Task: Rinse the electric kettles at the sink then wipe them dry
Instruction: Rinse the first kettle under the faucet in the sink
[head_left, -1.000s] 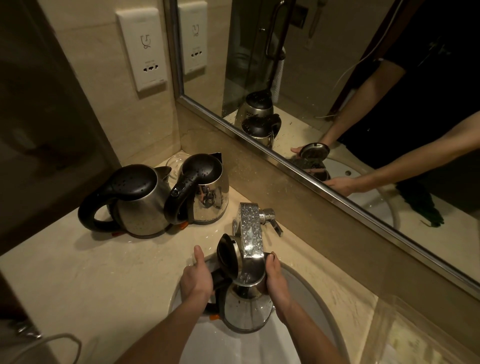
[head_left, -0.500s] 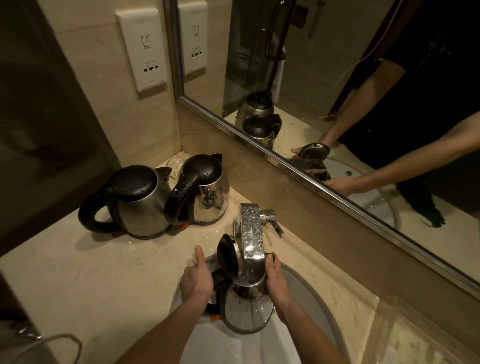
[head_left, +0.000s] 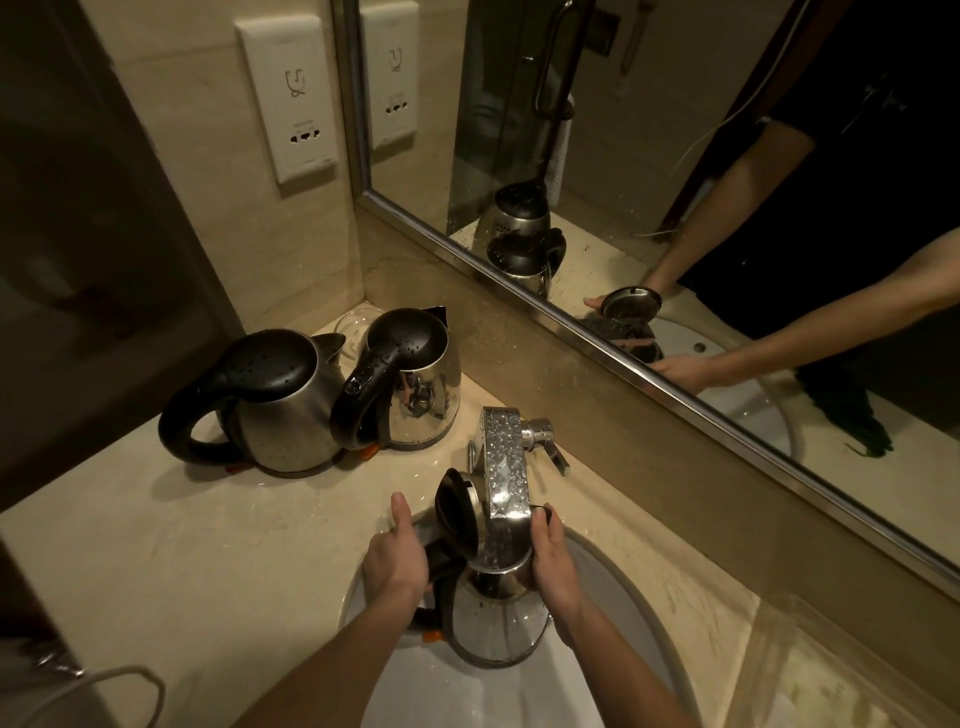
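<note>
Both bare forearms reach in from 6 o'clock, the left hand curled round the handle of the kettle with its thumb stretched toward 12 o'clock, the right hand wrapped against the kettle's 3 o'clock side.

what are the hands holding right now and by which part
One kettle, lid open, under the tap: the left hand grips its black handle, the right hand holds its steel side near the rim.
</note>
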